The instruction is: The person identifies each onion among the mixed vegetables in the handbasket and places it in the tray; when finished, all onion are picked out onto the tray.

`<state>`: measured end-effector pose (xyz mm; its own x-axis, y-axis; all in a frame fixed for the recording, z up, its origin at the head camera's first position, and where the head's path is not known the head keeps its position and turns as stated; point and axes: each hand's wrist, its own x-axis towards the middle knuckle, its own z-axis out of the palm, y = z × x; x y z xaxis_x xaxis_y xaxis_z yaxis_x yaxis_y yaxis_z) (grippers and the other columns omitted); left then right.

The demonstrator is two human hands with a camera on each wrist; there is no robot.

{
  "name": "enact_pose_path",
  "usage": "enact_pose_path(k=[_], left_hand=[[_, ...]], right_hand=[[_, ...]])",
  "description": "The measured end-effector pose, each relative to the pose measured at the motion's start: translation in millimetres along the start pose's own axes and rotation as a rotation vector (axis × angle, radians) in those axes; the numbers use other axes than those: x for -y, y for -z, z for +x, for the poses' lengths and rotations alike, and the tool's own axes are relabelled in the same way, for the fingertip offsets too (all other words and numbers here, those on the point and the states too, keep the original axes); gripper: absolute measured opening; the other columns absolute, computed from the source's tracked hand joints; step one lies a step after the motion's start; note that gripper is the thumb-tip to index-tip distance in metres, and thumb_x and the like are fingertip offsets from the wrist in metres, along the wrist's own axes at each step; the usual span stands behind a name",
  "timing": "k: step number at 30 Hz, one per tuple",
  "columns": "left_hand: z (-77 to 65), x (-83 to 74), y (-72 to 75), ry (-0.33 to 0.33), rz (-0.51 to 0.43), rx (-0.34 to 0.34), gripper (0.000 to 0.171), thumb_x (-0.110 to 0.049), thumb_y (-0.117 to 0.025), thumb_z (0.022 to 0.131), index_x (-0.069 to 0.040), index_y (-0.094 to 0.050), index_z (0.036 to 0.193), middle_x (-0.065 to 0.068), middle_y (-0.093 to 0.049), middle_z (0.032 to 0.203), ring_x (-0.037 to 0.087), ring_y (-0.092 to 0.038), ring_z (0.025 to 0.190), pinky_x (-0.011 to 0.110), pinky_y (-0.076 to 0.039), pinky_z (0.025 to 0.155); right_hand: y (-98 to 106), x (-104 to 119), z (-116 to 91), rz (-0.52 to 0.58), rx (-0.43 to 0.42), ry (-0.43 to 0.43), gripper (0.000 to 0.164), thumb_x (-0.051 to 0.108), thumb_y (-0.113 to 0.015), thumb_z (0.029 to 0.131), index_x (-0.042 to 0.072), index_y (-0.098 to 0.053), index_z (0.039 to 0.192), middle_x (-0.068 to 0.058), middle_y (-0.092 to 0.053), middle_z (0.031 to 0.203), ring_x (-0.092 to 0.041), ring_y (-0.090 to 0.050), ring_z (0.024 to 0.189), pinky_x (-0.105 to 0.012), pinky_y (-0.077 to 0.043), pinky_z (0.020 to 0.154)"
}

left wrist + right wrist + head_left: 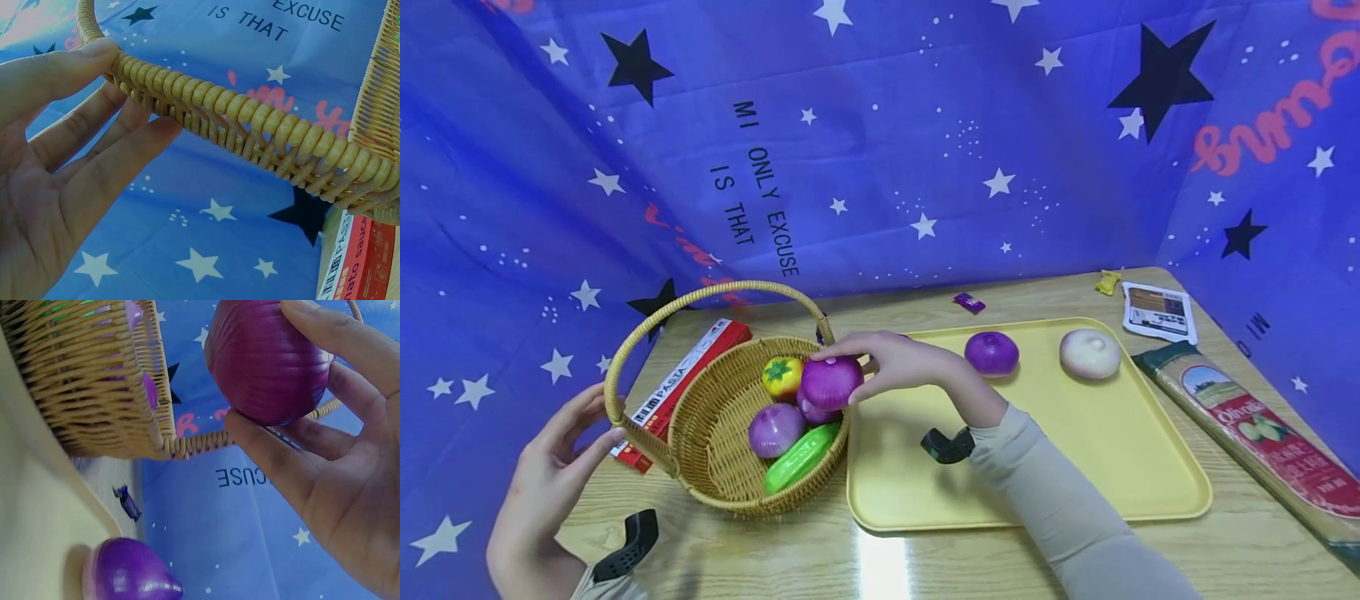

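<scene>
My left hand (542, 483) grips the handle (643, 446) of a wicker basket (707, 425) near its left base. In the left wrist view the thumb lies over the woven handle (237, 112) and the fingers are underneath. Over the basket's right side, my right hand (906, 362) holds a purple onion (835, 382) between thumb and fingers. The right wrist view shows this onion (269, 362) above the rim. Inside the basket lie a yellow-red tomato (781, 379), a lilac onion (777, 431), a green ridged vegetable (802, 458) and a purple onion (814, 410) partly hidden below the held one.
A yellow tray (1090, 467) right of the basket carries a purple onion (992, 354) and a white onion (1090, 354). A red pasta box (726, 337) stands behind the basket. Pasta bag (1262, 433), white packet (1159, 311) and wrapped candies (969, 302) lie around the tray.
</scene>
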<state>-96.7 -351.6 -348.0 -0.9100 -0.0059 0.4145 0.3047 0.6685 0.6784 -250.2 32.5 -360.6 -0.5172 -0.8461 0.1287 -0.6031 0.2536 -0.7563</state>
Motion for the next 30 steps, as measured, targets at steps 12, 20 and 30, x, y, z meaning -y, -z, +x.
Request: enact_pose_path(k=[12, 20, 30], left_hand=[[2.3, 2.9, -2.4, -0.046, -0.124, -0.013, 0.056, 0.015, -0.057, 0.084, 0.0, -0.045, 0.137, -0.021, -0.058, 0.116, -0.008, -0.053, 0.109, 0.001, -0.045, 0.083], [2.3, 4.4, -1.7, -0.04, -0.137, -0.008, 0.056, 0.015, -0.057, 0.084, 0.0, -0.045, 0.137, -0.02, -0.058, 0.116, -0.008, -0.053, 0.109, 0.002, -0.045, 0.082], [1.9, 4.5, 0.2, -0.036, -0.101, -0.005, 0.055, 0.013, -0.057, 0.085, -0.002, -0.045, 0.137, -0.022, -0.058, 0.116, -0.009, -0.052, 0.11, 0.001, -0.044, 0.082]], right_hand=[[8, -15, -29, 0.01, -0.063, -0.021, 0.069, 0.023, -0.079, 0.076, 0.017, -0.049, 0.137, -0.006, -0.052, 0.132, -0.021, -0.052, 0.122, -0.035, -0.049, 0.1], [8, -28, -49, 0.046, -0.064, -0.065, 0.067, 0.015, -0.077, 0.076, 0.012, -0.049, 0.137, -0.012, -0.048, 0.138, -0.028, -0.051, 0.124, -0.04, -0.048, 0.102], [-2, -44, -65, 0.009, -0.05, -0.14, 0.066, 0.013, -0.076, 0.076, 0.016, -0.05, 0.136, -0.009, -0.045, 0.144, -0.028, -0.046, 0.13, -0.044, -0.048, 0.1]])
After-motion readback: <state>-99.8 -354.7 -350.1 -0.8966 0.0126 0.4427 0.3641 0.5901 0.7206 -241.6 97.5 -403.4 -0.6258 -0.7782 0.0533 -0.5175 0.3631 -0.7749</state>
